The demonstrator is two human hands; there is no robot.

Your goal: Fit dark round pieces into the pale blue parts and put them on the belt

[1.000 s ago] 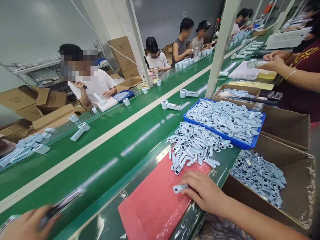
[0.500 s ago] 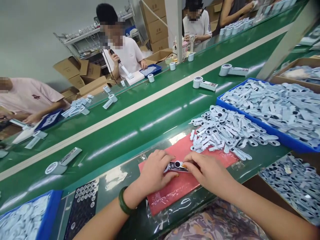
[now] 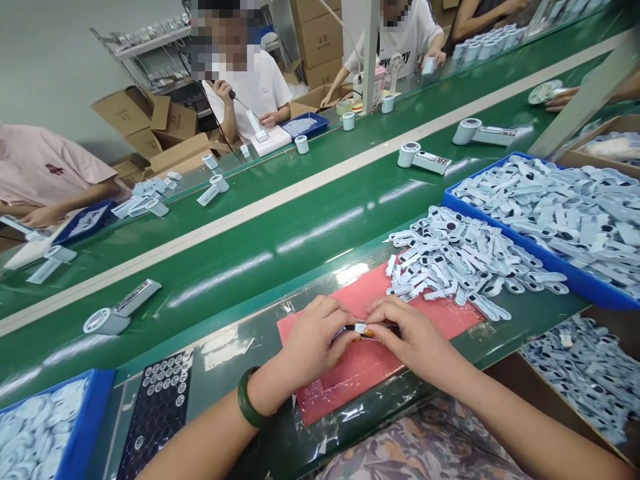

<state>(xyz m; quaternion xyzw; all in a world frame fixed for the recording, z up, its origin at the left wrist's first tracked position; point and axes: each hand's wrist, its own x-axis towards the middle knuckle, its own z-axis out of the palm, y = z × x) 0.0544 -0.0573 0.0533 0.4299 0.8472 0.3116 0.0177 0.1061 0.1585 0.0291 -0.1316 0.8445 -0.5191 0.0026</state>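
Note:
Both hands meet over a red sheet (image 3: 345, 393) on the near work surface, gripping one small slim plastic handle part (image 3: 360, 328) between them. Its visible middle is whitish with a dark strip; fingers cover most of it. My left hand (image 3: 315, 337), below a green bangle (image 3: 249, 399), pinches the left end with thumb and fingers. At the right end, my right hand (image 3: 413, 333) is closed with its thumb pressed toward the middle. Just beyond the right hand lies a loose heap of pale-blue plastic handle pieces (image 3: 450, 250), many with dark ovals.
A blue tray (image 3: 530, 250) of similar pieces is at right, above a box of more pieces (image 3: 580, 373). At left are another blue tray (image 3: 95, 420) and a black sheet of round stickers (image 3: 160, 407). Pale-blue units (image 3: 107, 321) lie on the green conveyor (image 3: 300, 227). Co-workers sit opposite.
My fingers have closed in over the handle part; its round dark spot is covered now. The view has shifted slightly. At far right, another person's hand with a round white part has appeared.

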